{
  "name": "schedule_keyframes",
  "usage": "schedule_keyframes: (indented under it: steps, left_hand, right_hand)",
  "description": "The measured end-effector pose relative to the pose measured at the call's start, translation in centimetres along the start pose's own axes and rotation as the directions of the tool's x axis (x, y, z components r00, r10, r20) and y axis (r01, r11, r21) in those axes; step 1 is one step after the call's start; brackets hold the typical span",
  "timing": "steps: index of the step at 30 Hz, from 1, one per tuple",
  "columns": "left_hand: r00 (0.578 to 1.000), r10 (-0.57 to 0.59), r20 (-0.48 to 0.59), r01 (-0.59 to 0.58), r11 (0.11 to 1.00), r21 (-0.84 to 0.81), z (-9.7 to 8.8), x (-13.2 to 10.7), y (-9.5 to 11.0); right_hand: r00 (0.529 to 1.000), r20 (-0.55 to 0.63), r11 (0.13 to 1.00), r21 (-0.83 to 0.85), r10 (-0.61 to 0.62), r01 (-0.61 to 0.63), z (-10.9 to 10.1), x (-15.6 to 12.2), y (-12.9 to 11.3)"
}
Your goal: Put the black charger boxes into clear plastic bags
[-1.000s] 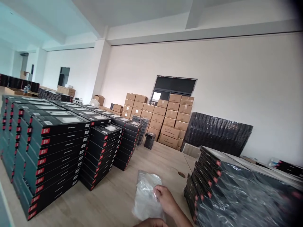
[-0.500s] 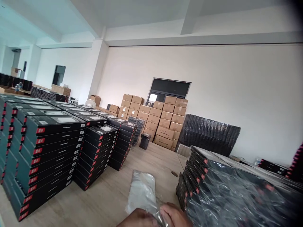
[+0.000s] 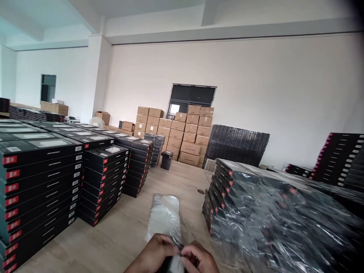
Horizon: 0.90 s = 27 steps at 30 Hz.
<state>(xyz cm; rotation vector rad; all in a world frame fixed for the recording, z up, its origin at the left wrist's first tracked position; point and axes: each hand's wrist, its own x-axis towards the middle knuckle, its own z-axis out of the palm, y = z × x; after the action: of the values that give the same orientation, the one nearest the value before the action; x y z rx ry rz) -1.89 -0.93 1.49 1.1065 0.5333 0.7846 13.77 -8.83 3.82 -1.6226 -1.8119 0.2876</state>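
Note:
At the bottom centre my left hand (image 3: 157, 252) and my right hand (image 3: 199, 258) are close together, fingers pinched on what looks like the edge of a clear plastic bag. Below the fingertips, cut off by the lower edge of the picture, is a dark box with a pale top (image 3: 175, 264). Whether it lies inside the bag cannot be made out. Just beyond my hands a stack of clear plastic bags (image 3: 164, 214) lies flat on the wood-grain table (image 3: 113, 231).
Stacked black boxes with red labels (image 3: 42, 182) fill the left side. To the right, boxes in clear plastic wrap (image 3: 256, 212) are piled up. Behind stand brown cartons (image 3: 179, 132), a dark stack of wrapped items (image 3: 239, 142) and a tall black stack (image 3: 338, 159).
The view has swung to the right and tilted slightly down. My hands show more fully now, fingertips drawn together at the plastic, and the pale-topped dark box has come into sight below them.

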Motion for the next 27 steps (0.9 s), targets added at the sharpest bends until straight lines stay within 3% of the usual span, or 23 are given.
schedule_keyframes:
  steps: [3, 8, 11, 23, 27]
  left_hand:
    - [0.999, 0.005, 0.032, -0.005, 1.0, 0.001, 0.2, -0.3, 0.2]
    - [0.998, -0.013, -0.054, 0.016, 0.998, 0.057, 0.4, -0.5, 0.5]
    - [0.999, 0.011, -0.048, -0.007, 0.996, 0.085, 0.3, -0.4, 0.5]
    - [0.996, 0.087, -0.016, -0.084, 0.986, 0.145, 0.0, -0.1, -0.3]
    - [0.995, 0.097, 0.0, -0.096, 0.985, 0.143, 0.2, -0.3, 0.0]
  right_hand:
    - [0.998, -0.026, 0.996, 0.07, 0.06, -0.058, -0.4, -0.1, -0.3]
    - [0.98, -0.053, 0.958, 0.227, 0.193, -0.177, -0.6, -0.1, -0.9]
    - [0.971, -0.055, 0.938, 0.277, 0.232, -0.208, -0.5, 0.0, -1.2]
    - [0.985, -0.031, 0.956, 0.248, 0.172, -0.159, 0.3, -0.2, -1.2]
    - [0.973, -0.125, 0.958, 0.236, 0.195, -0.161, -0.1, -0.2, -1.2]
